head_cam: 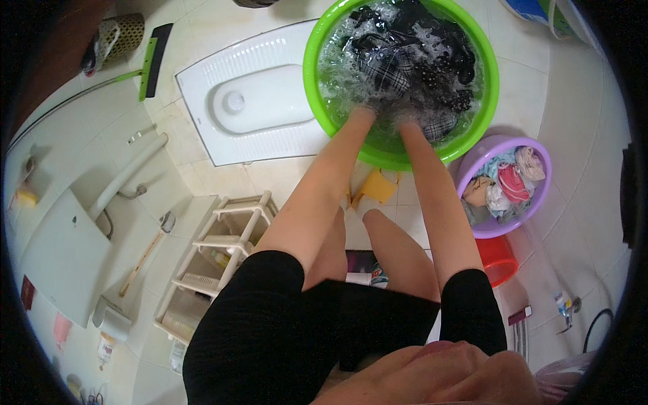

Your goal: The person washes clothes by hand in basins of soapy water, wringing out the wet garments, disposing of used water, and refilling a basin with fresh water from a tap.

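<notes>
A large green plastic basin [490, 101] holds foamy water with dark wet clothes [440, 55], some of them with a plaid pattern. Both my forearms reach over its near rim into the water. My left hand [365, 109] and my right hand [409, 124] are sunk at the near side of the clothes, so foam and water hide the fingers. Which is holding cloth, if either, does not show. Right of the green basin, a smaller purple basin [545, 202] holds a pile of light, pink and beige clothes [512, 182].
A white squat toilet [263, 101] lies left of the basin, partly under its rim. Yellow slippers [379, 187] are at my feet. A red basin [498, 260] stands by the purple one. A cream plastic shelf rack [217, 253] and a green squeegee [148, 68] are at the left.
</notes>
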Demonstrator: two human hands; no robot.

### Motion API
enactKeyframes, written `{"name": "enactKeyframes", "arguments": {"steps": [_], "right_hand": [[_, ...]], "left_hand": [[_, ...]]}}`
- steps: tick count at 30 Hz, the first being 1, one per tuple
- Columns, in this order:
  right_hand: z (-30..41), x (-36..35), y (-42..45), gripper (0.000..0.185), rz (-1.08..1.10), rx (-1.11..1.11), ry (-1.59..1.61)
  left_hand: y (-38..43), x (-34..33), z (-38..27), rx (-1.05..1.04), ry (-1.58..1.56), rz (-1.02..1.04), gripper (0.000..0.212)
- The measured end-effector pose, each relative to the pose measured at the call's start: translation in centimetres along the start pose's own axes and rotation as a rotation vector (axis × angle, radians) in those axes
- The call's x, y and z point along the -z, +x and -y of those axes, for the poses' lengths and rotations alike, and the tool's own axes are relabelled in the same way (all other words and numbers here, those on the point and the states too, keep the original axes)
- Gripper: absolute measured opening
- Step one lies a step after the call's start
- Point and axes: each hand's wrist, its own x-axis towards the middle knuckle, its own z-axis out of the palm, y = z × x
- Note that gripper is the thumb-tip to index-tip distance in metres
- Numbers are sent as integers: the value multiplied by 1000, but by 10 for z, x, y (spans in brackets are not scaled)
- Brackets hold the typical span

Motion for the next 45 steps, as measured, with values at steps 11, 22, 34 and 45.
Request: {"name": "enactKeyframes", "arguments": {"steps": [11,22,34,45], "right_hand": [[116,209,-366,46,-590,418,631],[118,367,-608,41,-429,383,1705],[105,281,-549,42,-155,86,1369],[155,385,-532,42,-529,303,778]], "left_hand": [[-302,8,-65,-549,-733,-975,58],[-597,83,-132,-969,-1363,-879,16],[-812,116,-142,-1697,-1432,-491,16],[-668,61,39,-718,-1396,-1277,24]]}}
